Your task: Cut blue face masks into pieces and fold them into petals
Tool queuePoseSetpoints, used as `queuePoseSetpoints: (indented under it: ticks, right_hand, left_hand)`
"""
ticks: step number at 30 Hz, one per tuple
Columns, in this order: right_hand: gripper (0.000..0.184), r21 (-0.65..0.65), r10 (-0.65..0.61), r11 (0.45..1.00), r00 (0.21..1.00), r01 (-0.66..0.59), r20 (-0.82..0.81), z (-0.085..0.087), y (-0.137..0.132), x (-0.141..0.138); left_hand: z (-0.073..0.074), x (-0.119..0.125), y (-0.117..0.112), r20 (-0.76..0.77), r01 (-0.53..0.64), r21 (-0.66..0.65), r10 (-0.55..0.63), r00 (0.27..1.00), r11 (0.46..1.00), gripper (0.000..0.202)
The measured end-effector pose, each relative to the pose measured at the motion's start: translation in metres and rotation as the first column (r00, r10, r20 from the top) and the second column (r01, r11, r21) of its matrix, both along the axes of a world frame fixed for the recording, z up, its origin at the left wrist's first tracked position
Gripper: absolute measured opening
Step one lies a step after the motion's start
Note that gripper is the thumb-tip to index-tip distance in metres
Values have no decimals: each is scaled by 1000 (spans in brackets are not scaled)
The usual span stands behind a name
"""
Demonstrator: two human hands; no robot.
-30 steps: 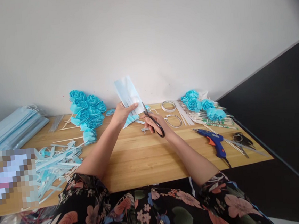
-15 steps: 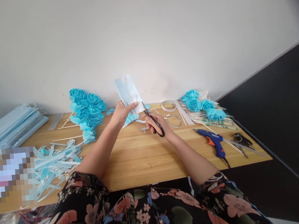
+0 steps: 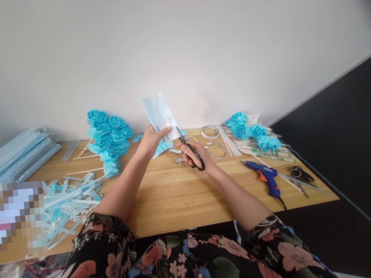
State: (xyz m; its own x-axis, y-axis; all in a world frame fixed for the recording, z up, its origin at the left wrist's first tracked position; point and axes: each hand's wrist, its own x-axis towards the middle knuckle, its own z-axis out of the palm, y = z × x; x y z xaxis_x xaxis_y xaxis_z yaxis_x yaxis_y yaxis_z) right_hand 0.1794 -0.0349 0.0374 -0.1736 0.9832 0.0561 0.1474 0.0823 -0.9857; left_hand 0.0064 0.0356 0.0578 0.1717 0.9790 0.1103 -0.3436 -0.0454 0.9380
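Observation:
My left hand (image 3: 152, 140) pinches a light blue face mask (image 3: 159, 113) and holds it upright above the wooden table (image 3: 177, 196). My right hand (image 3: 195, 152) grips black-handled scissors (image 3: 189, 149), their blades pointing up at the lower right edge of the mask. Small blue cut pieces (image 3: 163, 147) lie on the table just under my left hand.
Blue fabric roses lie in a pile (image 3: 109, 137) at the back left and another pile on sticks (image 3: 251, 131) at the back right. A stack of masks (image 3: 14, 156) and cut strips (image 3: 70, 199) are at the left. Tape rolls (image 3: 210, 131), a blue glue gun (image 3: 267, 177) and other scissors (image 3: 297, 174) lie at the right.

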Motion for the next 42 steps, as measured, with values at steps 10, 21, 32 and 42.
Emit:
queuePoseSetpoints:
  ticks: [10, 21, 32, 42]
  right_hand:
    - [55, -12, -3, 1000, 1000, 3, 4, -2, 0, 1]
    - [52, -40, -18, 999, 1000, 17, -13, -6, 2, -2]
    - [52, -42, -31, 999, 999, 29, -29, -8, 3, -4]
    - [50, 23, 85, 996, 996, -85, 15, -8, 8, 2]
  left_hand:
    - [-3, -2, 2, -1, -11, -17, 11, 1000, 1000, 54]
    - [2, 0, -2, -8, -39, -47, 38, 999, 998, 56]
    - [-3, 1, 1, -50, -35, -22, 34, 998, 999, 55]
    - [8, 0, -6, -70, 30, 45, -27, 997, 999, 79]
